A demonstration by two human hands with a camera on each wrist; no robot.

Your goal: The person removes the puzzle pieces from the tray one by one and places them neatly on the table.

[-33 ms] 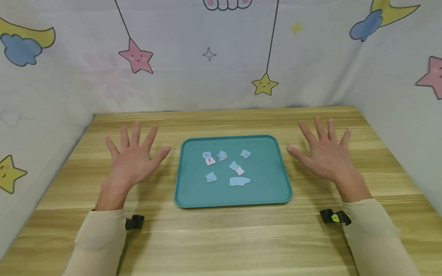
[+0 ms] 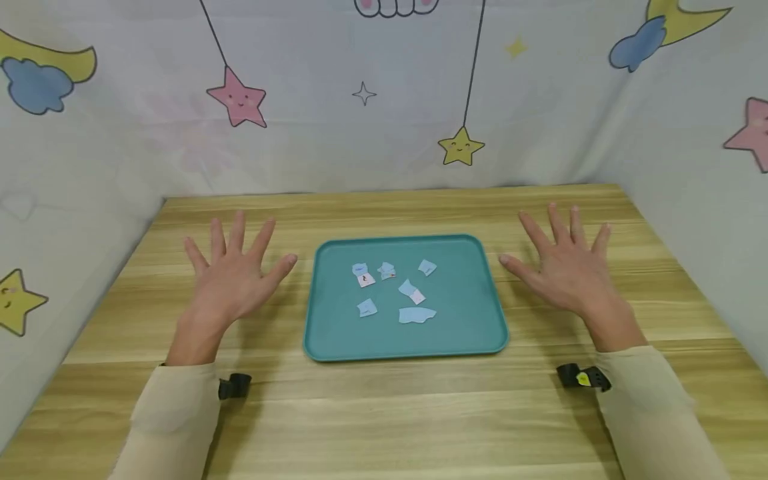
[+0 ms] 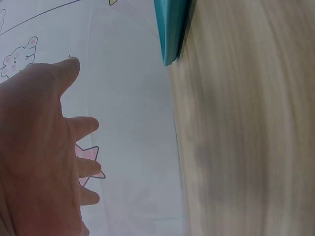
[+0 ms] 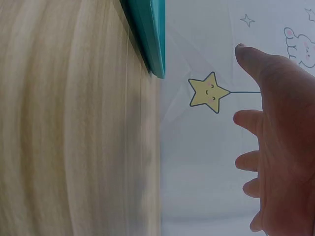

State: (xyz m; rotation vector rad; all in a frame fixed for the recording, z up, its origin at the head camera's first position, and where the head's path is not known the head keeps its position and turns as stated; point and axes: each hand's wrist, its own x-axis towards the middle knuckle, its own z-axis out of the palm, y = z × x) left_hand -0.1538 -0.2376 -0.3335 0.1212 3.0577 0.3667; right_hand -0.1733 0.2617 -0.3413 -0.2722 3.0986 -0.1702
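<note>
My left hand (image 2: 231, 283) hovers over the table to the left of a teal tray (image 2: 456, 333), fingers spread wide and holding nothing. On the tray's other side my right hand (image 2: 567, 273) is held the same way, its thumb pointing at the tray's right rim. Several torn pieces of light blue paper lie scattered on the tray, among them a long strip (image 2: 417, 315), a blue and white piece (image 2: 411, 291) and a small scrap (image 2: 427, 267). Both wrist views show the palms raised above the wood, with a tray corner (image 3: 170, 49) nearby.
The wood-grain table (image 2: 384, 413) runs back to a white cloth (image 2: 312, 153) printed with stars, moons and clouds, which also hangs at both sides. Dark wrist straps (image 2: 235, 386) sit on both beige sleeves (image 2: 174, 420).
</note>
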